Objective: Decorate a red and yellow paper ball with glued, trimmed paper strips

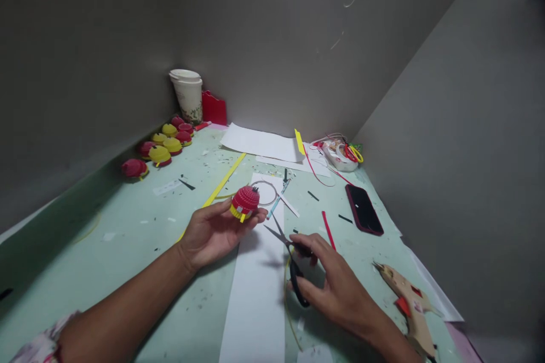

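Note:
Near the middle of the view, my left hand (219, 232) holds a small dome-shaped piece (246, 202), red and ribbed on top with a yellow rim and a black tuft at its tip. Its fingers are wrapped round the piece from below and behind. To the right, my right hand (330, 275) grips black-handled scissors (292, 248) through the handles. The blades are apart and point up and left, a little away from the dome piece. A long white paper strip (258, 295) lies on the table beneath both hands.
Several red and yellow domes (159, 155) stand at the left, near a paper cup (187, 93). White sheets (264, 142) lie at the back. On the right are a phone (364, 209), a glue gun (409, 300) and a bag of supplies (339, 154). Paper scraps dot the green table (140, 249).

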Tool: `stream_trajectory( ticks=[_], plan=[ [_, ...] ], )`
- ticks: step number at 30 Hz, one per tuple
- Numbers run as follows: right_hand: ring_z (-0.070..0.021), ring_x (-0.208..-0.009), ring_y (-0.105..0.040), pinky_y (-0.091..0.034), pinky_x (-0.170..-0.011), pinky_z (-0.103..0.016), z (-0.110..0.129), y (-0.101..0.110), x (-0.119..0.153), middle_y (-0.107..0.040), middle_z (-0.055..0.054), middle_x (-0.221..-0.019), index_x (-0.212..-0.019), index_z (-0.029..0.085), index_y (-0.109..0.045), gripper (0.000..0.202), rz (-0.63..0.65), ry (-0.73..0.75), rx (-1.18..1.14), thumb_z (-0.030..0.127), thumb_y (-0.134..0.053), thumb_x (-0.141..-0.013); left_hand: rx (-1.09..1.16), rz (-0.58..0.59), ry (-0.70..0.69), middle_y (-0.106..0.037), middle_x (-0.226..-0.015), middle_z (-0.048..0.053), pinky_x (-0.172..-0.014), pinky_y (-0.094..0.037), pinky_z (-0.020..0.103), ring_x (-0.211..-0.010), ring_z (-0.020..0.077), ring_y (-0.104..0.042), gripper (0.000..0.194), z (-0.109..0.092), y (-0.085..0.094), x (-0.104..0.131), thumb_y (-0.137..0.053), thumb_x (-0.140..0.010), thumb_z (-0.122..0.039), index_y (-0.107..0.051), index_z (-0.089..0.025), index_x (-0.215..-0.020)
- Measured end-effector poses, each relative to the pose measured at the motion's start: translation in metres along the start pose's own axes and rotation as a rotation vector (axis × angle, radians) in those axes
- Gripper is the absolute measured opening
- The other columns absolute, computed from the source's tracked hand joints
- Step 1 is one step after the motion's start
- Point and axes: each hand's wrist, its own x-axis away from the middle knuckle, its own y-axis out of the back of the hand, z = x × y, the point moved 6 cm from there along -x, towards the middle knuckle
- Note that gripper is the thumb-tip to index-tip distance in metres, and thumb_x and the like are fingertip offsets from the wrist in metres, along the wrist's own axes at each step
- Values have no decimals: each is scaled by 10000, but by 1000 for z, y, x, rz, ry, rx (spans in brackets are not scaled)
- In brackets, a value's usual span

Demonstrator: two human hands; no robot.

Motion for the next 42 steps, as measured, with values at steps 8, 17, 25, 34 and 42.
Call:
stream_trajectory(
  ticks=[8,17,25,34,42],
  plan=[
    [-260,-1148,-558,-482,-993,-439,0,10,2,-580,-115,-1231,-1348,210,-460,591,-139,133,306,145,-616,-781,24,-73,-6,-746,-952,258,-769,-627,290,-869,292,-762,248,-2,4,-1,-507,-883,-153,-652,-43,-1051],
    [-338,-1082,-562,-535,-868,-504,7,15,6,-553,-179,-1237,-1374,186,-477,572,-269,206,716,215,-643,-827,29,-44,0,-671,-1140,339,-891,-600,356,-1089,378,-690,461,-2,1,-2,-459,-899,-148,-478,51,-1314],
    [-330,-1015,-564,-525,-805,-465,10,7,4,-578,-185,-1170,-1338,151,-512,536,-332,282,866,197,-640,-819,21,-6,17,-644,-1168,379,-906,-594,407,-1137,417,-652,592,2,-1,-2,-487,-888,-134,-334,96,-1412],
    [-302,-968,-567,-466,-827,-445,7,2,1,-605,-165,-1127,-1316,155,-541,459,-344,289,932,151,-596,-861,-7,7,-13,-694,-1160,264,-984,-556,461,-1103,407,-675,520,3,0,-2,-551,-852,-110,-470,-19,-1358],
    [-304,-1016,-566,-405,-885,-454,8,2,3,-616,-158,-1133,-1323,177,-552,493,-366,284,982,78,-595,-841,-2,-41,34,-744,-1045,227,-1055,-498,480,-1085,420,-680,361,6,-1,0,-628,-770,-87,-642,-29,-1126]
  ],
)
